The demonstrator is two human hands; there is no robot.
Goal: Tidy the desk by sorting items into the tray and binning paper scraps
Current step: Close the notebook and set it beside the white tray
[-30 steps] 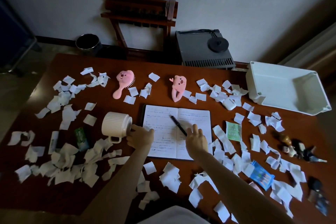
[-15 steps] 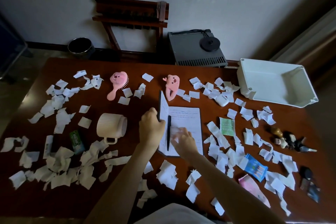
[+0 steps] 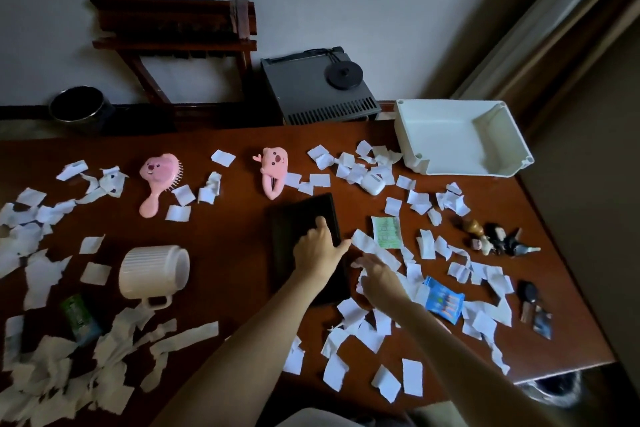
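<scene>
A black notebook (image 3: 298,218) lies shut in the middle of the brown desk (image 3: 235,246). My left hand (image 3: 317,251) rests on its cover, index finger stretched forward and thumb over the right edge. My right hand (image 3: 379,279) hovers just right of the notebook, fingers spread over white paper scraps (image 3: 360,329); it holds nothing. The white tray (image 3: 412,156) stands empty at the far right corner. Torn scraps cover most of the desk. A black bin (image 3: 78,107) stands on the floor beyond the desk's far left. No pen is visible.
On the desk are a white mug (image 3: 152,272) on its side, a pink hairbrush (image 3: 157,177), a pink plush clip (image 3: 273,170), a white earbud case (image 3: 372,182), a green ticket (image 3: 387,232), a blue packet (image 3: 443,300), small figurines (image 3: 495,241) and keys (image 3: 531,308).
My left hand folded the notebook's left page and cover over to the right, so it went from open to shut with the pen inside. My right hand slid off the page to the right.
</scene>
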